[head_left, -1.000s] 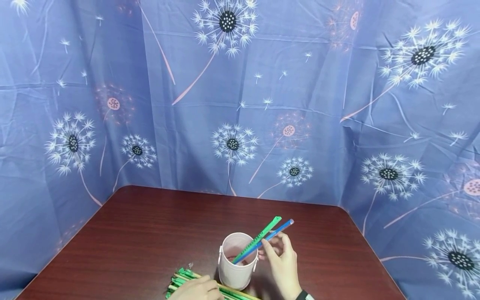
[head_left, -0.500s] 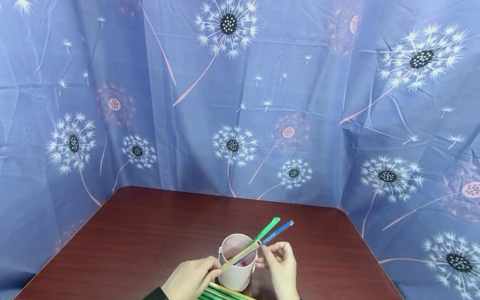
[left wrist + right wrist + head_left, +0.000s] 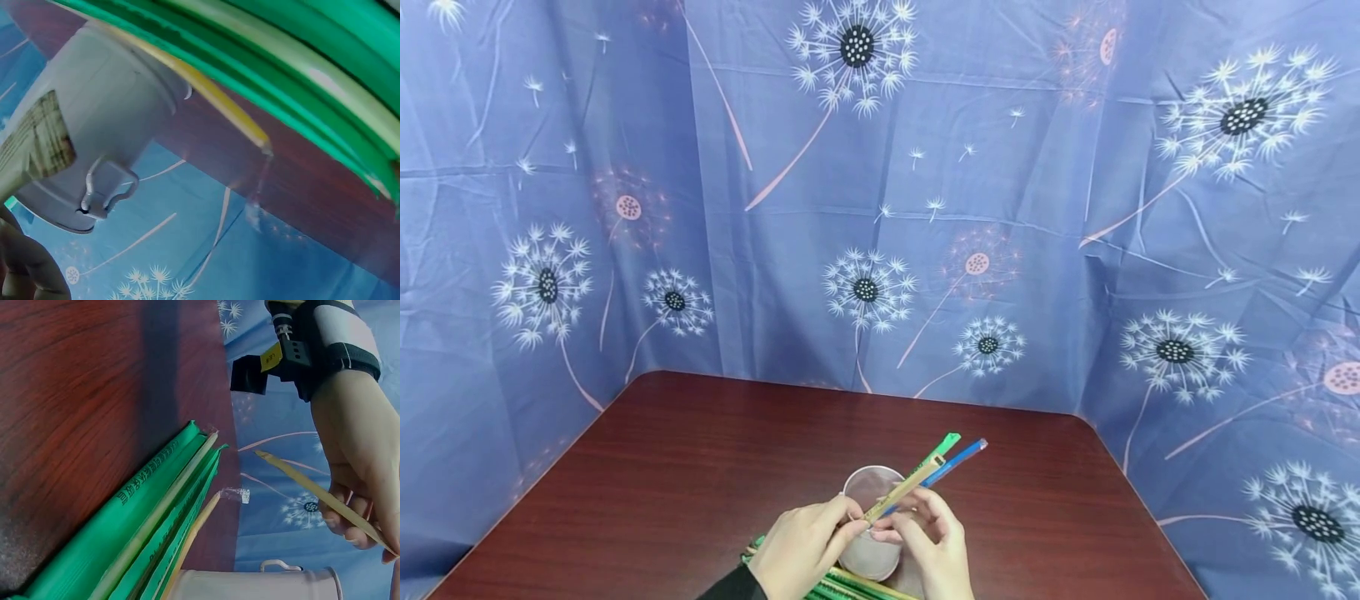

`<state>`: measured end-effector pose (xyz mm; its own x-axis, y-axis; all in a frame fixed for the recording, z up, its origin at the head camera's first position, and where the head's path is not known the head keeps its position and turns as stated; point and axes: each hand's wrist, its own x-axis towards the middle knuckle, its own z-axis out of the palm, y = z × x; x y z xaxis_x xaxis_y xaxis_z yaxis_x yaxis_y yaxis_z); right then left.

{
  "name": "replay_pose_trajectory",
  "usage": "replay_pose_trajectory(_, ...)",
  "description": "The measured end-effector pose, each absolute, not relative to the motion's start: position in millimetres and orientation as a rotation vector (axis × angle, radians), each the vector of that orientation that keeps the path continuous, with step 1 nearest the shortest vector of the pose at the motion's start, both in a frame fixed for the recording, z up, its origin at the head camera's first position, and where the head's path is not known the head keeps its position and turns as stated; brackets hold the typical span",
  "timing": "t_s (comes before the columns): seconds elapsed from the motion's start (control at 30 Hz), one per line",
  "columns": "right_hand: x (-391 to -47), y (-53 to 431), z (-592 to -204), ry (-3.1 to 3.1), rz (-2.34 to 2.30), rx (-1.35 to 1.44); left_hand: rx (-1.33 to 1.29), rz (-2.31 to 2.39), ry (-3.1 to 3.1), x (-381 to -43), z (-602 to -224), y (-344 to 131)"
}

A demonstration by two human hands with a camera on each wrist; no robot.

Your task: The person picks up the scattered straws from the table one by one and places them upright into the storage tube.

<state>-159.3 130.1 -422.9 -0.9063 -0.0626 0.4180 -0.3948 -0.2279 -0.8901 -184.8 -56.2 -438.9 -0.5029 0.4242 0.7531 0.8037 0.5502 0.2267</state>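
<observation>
In the head view my left hand [image 3: 808, 542] pinches a slim tan stick [image 3: 906, 490] that slants up to the right over a white bucket [image 3: 871, 554]. Its flat, brownish lower end [image 3: 44, 140] shows large in the left wrist view. My right hand [image 3: 932, 542] is at the bucket's right side, its bent thumb and fingers right at the tan stick and a blue stick [image 3: 966, 454]; I cannot tell if they grip either. The blue stick and a green stick [image 3: 951, 439] lean out of the bucket, their lower parts hidden behind hands and tan stick.
A pile of green printed wrapped sticks [image 3: 147, 481], with tan ones among them, lies on the table [image 3: 737, 450] in front of the bucket. A yellow-tan stick [image 3: 231, 115] lies at the pile's edge. A blue dandelion-print curtain [image 3: 775, 250] hangs around the table's sides.
My left hand has risen from the pile with the tan stick and brought it to the right over the bucket. My right hand has moved left and down along the blue stick toward it.
</observation>
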Motion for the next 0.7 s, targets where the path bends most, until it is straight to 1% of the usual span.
replay_pose_trajectory(0.43, -159.1, 125.6, -423.0, -1.734, 2.135, 0.568, -0.974, -0.814, -2.056, -181.1, -440.8, -49.0)
replay_pose_trajectory(0.7, -160.8, 130.7, -419.6, -1.685, 2.049, 0.599, -0.934, -0.728, -2.076, -180.2, -452.3, -59.7)
